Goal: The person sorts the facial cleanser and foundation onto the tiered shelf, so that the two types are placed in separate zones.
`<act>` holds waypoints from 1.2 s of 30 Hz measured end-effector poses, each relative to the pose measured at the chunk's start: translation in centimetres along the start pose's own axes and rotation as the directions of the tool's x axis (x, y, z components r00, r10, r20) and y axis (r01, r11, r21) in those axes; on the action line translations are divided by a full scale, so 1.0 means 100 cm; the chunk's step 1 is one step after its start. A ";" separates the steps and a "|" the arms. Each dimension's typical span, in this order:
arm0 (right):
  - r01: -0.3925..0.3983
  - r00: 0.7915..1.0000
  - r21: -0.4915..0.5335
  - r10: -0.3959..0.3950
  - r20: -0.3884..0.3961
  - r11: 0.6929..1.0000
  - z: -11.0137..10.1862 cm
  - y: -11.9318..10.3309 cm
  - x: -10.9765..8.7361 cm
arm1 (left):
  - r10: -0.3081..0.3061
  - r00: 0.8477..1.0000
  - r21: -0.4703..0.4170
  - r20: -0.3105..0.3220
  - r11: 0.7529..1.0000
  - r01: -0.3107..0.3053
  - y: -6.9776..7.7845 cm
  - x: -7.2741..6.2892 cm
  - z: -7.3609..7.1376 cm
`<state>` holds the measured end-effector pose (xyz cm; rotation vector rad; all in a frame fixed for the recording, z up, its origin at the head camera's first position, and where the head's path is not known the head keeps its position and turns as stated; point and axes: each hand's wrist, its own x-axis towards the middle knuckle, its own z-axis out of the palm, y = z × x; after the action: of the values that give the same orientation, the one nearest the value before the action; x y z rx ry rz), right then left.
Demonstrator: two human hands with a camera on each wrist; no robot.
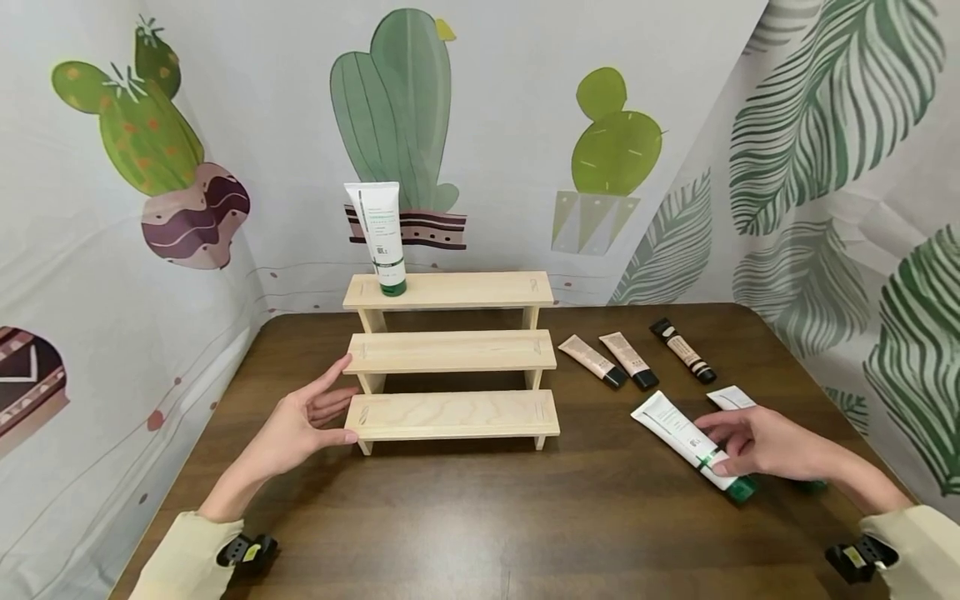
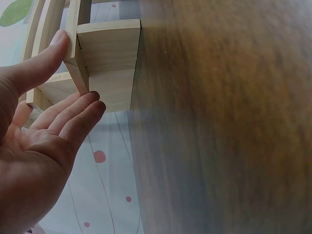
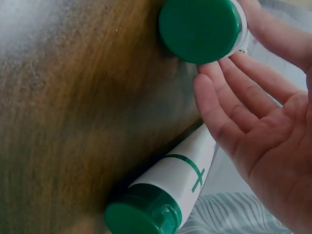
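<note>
A three-step wooden display stand [image 1: 453,352] stands on the table. My left hand [image 1: 296,429] touches its left end, thumb at the lowest step's corner and index finger at the middle step; in the left wrist view the fingers [image 2: 80,114] lie fairly straight along the side. My right hand [image 1: 768,442] pinches a white squeeze tube with a green cap [image 1: 678,433] between thumb and fingers, its cap end toward me. Another white tube [image 3: 187,170] with a green cap lies beside it, partly hidden by that hand in the head view. A similar white tube [image 1: 381,229] stands cap-down on the top step's left end.
Two small beige tubes with black caps, one [image 1: 588,360] left of the other [image 1: 628,358], lie right of the stand. A black-and-beige tube [image 1: 682,350] lies farther right. A printed cloth [image 1: 510,125] hangs behind the brown table [image 1: 465,525].
</note>
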<state>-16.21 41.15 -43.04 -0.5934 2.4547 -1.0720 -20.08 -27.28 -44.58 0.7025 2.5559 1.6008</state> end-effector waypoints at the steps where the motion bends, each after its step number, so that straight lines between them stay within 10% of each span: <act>1: -0.020 1.000 0.007 0.020 0.011 1.000 0.000 -0.001 0.000 | -0.002 1.000 -0.001 0.001 1.000 0.002 0.000 0.000 0.000; 13: -0.013 0.996 0.104 0.003 0.094 0.994 -0.001 -0.004 0.003 | -0.001 1.000 -0.004 0.002 1.000 0.001 0.000 -0.001 0.000; 36: -0.076 0.992 -0.040 0.079 0.094 0.996 0.003 -0.016 0.012 | -0.010 1.000 0.003 -0.003 1.000 0.010 -0.002 -0.001 -0.001</act>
<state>-16.73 39.39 -42.26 -0.5427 2.3979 -0.9487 -20.11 -27.46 -44.75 0.6874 2.5598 1.5970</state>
